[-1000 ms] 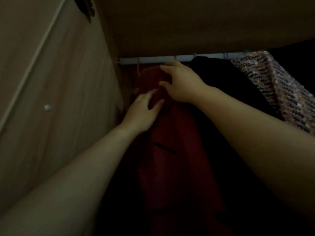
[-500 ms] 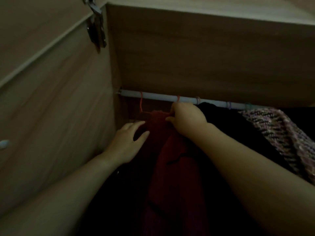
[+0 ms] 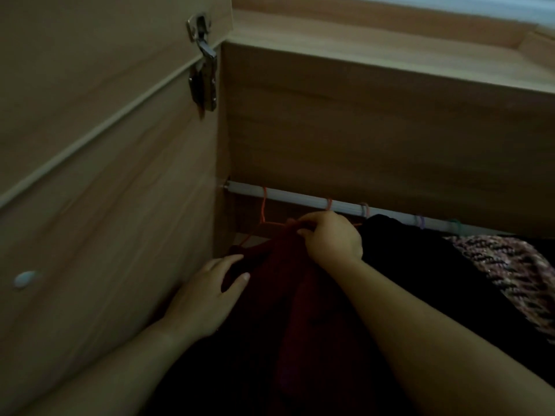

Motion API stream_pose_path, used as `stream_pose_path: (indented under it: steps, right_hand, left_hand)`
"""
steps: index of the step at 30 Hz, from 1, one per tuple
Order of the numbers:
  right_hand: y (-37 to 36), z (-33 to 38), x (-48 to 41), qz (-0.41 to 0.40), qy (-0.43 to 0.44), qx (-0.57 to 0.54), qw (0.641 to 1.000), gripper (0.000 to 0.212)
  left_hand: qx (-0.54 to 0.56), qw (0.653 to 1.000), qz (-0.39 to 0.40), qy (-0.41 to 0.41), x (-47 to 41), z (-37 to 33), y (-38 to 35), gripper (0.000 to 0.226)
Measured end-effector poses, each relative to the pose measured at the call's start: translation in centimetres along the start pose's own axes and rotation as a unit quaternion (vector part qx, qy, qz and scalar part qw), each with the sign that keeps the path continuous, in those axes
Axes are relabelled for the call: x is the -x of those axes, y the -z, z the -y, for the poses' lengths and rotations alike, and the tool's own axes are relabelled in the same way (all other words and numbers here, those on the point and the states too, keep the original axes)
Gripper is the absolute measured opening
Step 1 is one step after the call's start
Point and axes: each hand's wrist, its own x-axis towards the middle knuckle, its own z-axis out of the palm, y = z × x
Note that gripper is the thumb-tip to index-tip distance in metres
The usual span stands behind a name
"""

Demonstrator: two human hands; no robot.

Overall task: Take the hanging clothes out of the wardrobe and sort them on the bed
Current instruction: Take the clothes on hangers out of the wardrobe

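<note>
A dark red garment (image 3: 300,295) hangs on an orange hanger (image 3: 263,211) from the white wardrobe rail (image 3: 294,197). My right hand (image 3: 330,238) pinches the top of the red garment just under the rail. My left hand (image 3: 207,298) rests with relaxed fingers against the garment's left shoulder. To the right hang a black garment (image 3: 420,259) and a pink-and-black knitted garment (image 3: 516,271). The lower parts of the clothes are lost in shadow.
The wardrobe's wooden side wall (image 3: 105,235) stands close on the left, with a metal door hinge (image 3: 204,73) above. A wooden shelf panel (image 3: 375,130) runs right over the rail. Several coloured hanger hooks (image 3: 420,221) sit further along the rail.
The view has tilted upward, showing more of the shelf and hinge. My right hand has closed on the top of the red garment near the hanger. My left hand has slid down its left side.
</note>
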Motion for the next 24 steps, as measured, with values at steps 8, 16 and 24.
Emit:
stream_pose_path:
  steps: [8,16,24]
  right_hand:
    - [3.6,-1.5,-3.0,-0.090,-0.082,-0.055,0.991,0.022]
    - [3.2,-5.8,3.1,-0.148,-0.071,-0.057,0.985,0.017]
    - [5.2,-9.6,11.7,-0.129,-0.003,-0.206,0.970,0.026]
  left_hand:
    - [0.040,0.997,-0.069,-0.022,-0.9,-0.7,1.0,0.042]
    - [0.038,0.995,-0.080,-0.053,-0.8,-1.7,0.5,0.039]
    - [-0.129,0.985,-0.072,-0.089,1.5,-3.6,-0.1,0.062]
